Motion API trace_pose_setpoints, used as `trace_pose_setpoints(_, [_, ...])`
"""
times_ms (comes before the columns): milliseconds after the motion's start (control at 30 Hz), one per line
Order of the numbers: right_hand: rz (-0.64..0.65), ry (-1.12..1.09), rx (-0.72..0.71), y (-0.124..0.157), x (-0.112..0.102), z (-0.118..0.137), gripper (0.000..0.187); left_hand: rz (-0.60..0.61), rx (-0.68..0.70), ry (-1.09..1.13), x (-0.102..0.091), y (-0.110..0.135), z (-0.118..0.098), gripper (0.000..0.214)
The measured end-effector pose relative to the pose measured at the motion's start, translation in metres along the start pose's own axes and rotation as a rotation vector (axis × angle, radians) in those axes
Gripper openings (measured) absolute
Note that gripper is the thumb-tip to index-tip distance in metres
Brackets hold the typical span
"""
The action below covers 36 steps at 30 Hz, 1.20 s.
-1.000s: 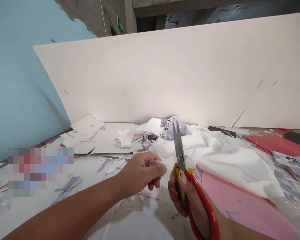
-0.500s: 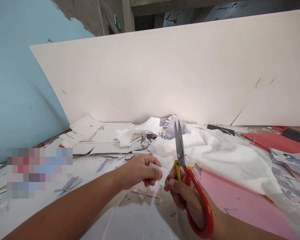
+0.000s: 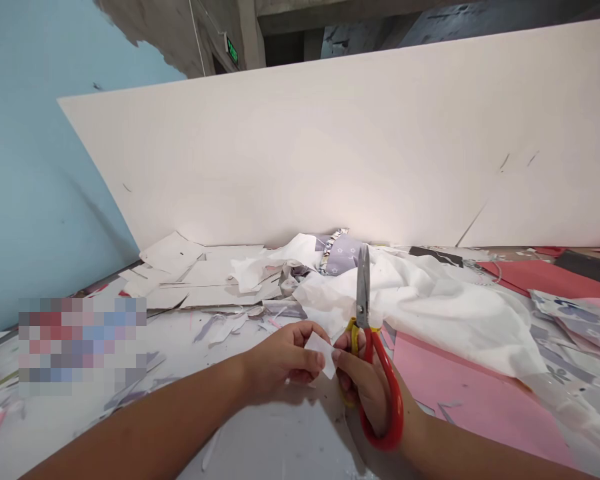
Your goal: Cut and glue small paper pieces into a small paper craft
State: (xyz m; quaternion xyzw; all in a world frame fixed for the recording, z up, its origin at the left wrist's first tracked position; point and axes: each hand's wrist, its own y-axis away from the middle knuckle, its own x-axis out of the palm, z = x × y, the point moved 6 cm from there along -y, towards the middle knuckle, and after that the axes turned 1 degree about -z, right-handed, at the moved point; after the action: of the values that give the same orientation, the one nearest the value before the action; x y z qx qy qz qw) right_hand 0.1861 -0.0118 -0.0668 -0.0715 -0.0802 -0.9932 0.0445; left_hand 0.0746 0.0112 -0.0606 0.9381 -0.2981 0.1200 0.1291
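Pinched between the thumb and fingers of my left hand [image 3: 290, 353] is a small piece of pale paper [image 3: 322, 355]. My right hand [image 3: 367, 383] has its fingers curled around a pair of scissors [image 3: 363, 310] with red handles, partly wrapped in yellow near the pivot. The blades point up and away and look nearly closed. My right fingertips meet the right edge of the paper, so both hands are on it. Behind the hands lies crumpled white sheeting [image 3: 445, 307], apart from the blades as far as I can tell.
Pink paper [image 3: 470, 400] lies at the right, with red sheets [image 3: 540, 277] beyond. Grey-white cardboard pieces [image 3: 215, 273] are piled at the back left. Paper scraps [image 3: 230, 327] litter the white table. A tall white board [image 3: 310, 153] stands across the back.
My right hand has turned the scissors more upright, and their blades have closed together. Its fingertips now reach the paper. Pale pink pieces below my left hand are no longer seen.
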Motion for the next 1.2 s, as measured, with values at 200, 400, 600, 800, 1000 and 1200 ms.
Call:
trace_pose_setpoints(200, [0.016,-0.096,-0.066,-0.003,0.0,-0.006,0.013,-0.046,0.039,-0.089,0.001,-0.001,0.005,0.017])
trace_pose_setpoints(400, [-0.019,-0.261,-0.061,0.001,0.001,-0.008,0.028,-0.252,0.252,-0.569,0.001,0.006,-0.022,0.013])
trace_pose_setpoints(600, [0.036,-0.264,-0.072,0.003,0.006,-0.008,0.025,-0.215,1.117,-1.91,0.057,0.046,-0.044,0.015])
trace_pose_setpoints(800, [0.006,-0.232,0.017,0.003,0.007,-0.009,0.018,-0.266,1.041,-1.991,0.049,0.066,-0.032,0.015])
trace_pose_setpoints(1000, [0.114,0.012,-0.026,0.008,0.011,0.005,0.017,-0.417,0.139,-0.487,-0.005,0.054,0.002,0.028])
trace_pose_setpoints(1200, [0.131,0.297,-0.2,0.021,0.015,0.019,0.013,-0.318,0.029,-0.112,0.01,0.051,0.013,0.023])
